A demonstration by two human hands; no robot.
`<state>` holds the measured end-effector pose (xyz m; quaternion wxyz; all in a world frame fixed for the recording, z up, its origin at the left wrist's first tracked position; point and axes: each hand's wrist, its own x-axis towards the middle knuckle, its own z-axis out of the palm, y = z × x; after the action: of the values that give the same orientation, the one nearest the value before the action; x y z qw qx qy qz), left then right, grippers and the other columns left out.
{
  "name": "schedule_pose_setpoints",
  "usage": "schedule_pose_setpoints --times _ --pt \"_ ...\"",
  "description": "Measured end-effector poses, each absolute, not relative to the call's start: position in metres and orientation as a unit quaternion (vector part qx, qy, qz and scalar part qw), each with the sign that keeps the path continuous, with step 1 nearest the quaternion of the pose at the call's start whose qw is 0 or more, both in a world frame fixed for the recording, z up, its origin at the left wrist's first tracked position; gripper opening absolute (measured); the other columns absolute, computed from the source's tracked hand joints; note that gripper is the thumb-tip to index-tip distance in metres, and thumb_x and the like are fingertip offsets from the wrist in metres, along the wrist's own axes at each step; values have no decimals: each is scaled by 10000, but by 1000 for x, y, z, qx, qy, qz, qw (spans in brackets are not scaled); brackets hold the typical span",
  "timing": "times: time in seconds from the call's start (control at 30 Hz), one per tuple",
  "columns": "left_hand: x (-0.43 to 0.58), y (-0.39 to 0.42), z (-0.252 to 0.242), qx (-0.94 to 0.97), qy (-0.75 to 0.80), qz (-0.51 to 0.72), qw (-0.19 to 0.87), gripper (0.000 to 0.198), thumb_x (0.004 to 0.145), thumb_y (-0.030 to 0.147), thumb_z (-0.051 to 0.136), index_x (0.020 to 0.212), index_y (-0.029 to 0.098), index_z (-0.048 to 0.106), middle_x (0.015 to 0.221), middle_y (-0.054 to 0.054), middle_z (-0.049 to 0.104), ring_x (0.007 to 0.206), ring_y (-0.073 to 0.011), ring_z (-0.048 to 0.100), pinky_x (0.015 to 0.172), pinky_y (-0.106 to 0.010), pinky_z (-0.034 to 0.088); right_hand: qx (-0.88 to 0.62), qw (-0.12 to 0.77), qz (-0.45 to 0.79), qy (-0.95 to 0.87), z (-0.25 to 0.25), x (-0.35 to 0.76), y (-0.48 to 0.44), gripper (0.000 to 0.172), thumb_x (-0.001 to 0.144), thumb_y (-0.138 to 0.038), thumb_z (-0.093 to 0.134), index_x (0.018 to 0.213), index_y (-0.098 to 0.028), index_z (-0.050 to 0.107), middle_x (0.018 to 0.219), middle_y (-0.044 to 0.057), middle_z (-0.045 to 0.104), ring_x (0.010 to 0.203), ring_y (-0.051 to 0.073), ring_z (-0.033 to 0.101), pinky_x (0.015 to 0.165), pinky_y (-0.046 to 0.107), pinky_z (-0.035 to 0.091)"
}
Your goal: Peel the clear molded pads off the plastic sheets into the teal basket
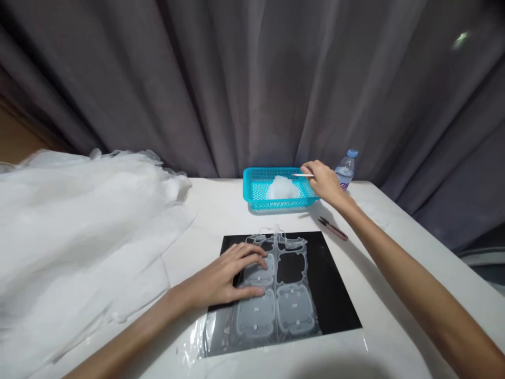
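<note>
My left hand [240, 271] lies with fingers spread on a clear plastic sheet of rounded, translucent panels [295, 310]. The sheet rests on a black square mat [335, 295], and one upper right panel opening shows black through it. At the basket's right end, my right hand [324, 181] is closed around a thin, whitish, stick-like tool [303, 175] pointing left; its exact kind is unclear. Below that tool is a turquoise perforated basket [252, 202] holding a pile of white, translucent pieces [282, 188].
Thread snips [333, 229] lie between the mat and my right forearm. Behind my right hand stands a water bottle [345, 171] with a blue cap. A large heap of white, filmy sheets [79, 237] covers the table's left side. A grey curtain [236, 89] hangs behind the white table [209, 210].
</note>
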<state>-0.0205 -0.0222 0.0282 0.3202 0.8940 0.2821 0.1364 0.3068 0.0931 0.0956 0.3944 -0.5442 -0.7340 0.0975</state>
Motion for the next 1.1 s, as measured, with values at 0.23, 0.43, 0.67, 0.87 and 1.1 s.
schedule_pose_setpoints --times 0.23,0.43,0.67,0.87,1.1 --pt "-31 -29 23 927 266 119 236 513 927 552 737 1384 335 657 1572 -97 551 1365 -344 570 1111 -528 488 -454 418 200 -761 60 287 8 549 1118 -557 232 1013 -214 647 1006 83 672 986 237 637 958 399 480" --pt "-31 -33 20 927 265 132 230 404 983 441 702 1378 357 678 1617 -79 523 1318 -325 651 1098 -532 526 -370 306 410 -776 41 267 -66 356 1088 -497 487 947 -217 655 871 23 646 783 167 640 796 313 501" --pt "-28 -32 15 934 252 142 210 403 955 529 718 1271 282 750 1617 -97 520 1352 -323 638 1109 -502 539 -327 265 411 -809 30 254 -76 135 1051 -330 612 1082 -222 688 1032 32 687 889 151 675 824 265 542" --pt "-26 -29 5 943 256 145 156 606 880 687 711 1258 216 759 1616 -148 508 1336 -371 642 1089 -545 547 -283 271 364 -845 22 250 -75 127 1058 -259 594 1082 -203 706 1062 48 755 972 171 720 917 291 557" --pt "-26 -29 3 942 264 151 145 624 867 692 721 1269 217 763 1608 -156 515 1350 -377 632 1106 -541 534 -281 287 319 -858 14 248 -79 127 1062 -229 581 1110 -206 696 1086 54 758 1022 185 714 960 319 559"
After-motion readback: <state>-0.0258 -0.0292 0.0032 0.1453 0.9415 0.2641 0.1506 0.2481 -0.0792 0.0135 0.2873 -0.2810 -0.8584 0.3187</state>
